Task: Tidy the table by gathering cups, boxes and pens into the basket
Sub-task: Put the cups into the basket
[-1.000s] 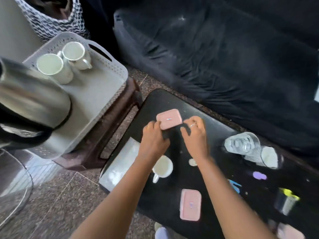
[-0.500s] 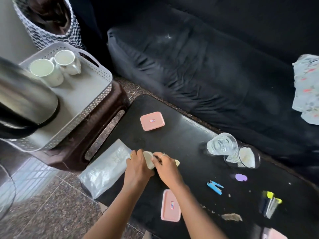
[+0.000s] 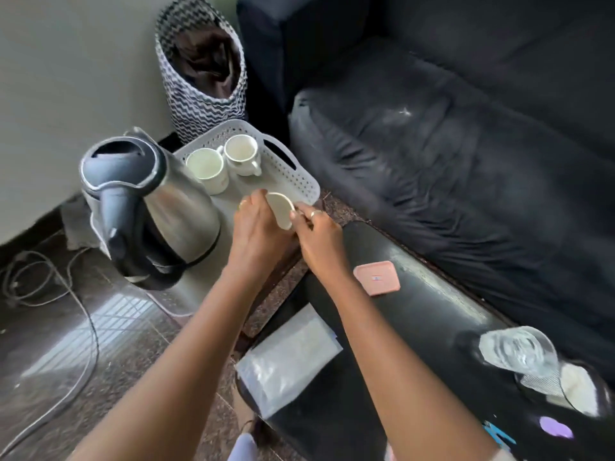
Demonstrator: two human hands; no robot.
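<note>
Left hand (image 3: 258, 227), fingers curled round the left side of a white cup (image 3: 282, 209); right hand (image 3: 319, 239), ringed finger uppermost, pinching the same cup from the right. Cup tilted, mouth turned partly toward the camera, held between the two hands over the near right part of the white perforated basket (image 3: 301, 181); contact with the basket floor not discernible. Farther back in the basket, two more cups (image 3: 204, 168), upright and close together. Just left of the hands, a steel kettle (image 3: 156, 211) with dark lid and handle, covering the basket's left part. Behind the basket, against the wall, a zigzag-patterned bag (image 3: 203, 94). Right of the right forearm, the black table (image 3: 432, 327), bearing a pink box (image 3: 376, 278) lying flat near its far left corner, a clear plastic packet (image 3: 289, 361) overhanging its near left edge, and, well apart toward the right, a clear glass (image 3: 519, 351). At the lower right edge, a purple patch (image 3: 554, 427) and a blue object (image 3: 497, 435), both too blurred to identify. Beyond the table, a dark sofa (image 3: 466, 161). On the floor at left, a loose grey cable (image 3: 95, 337).
</note>
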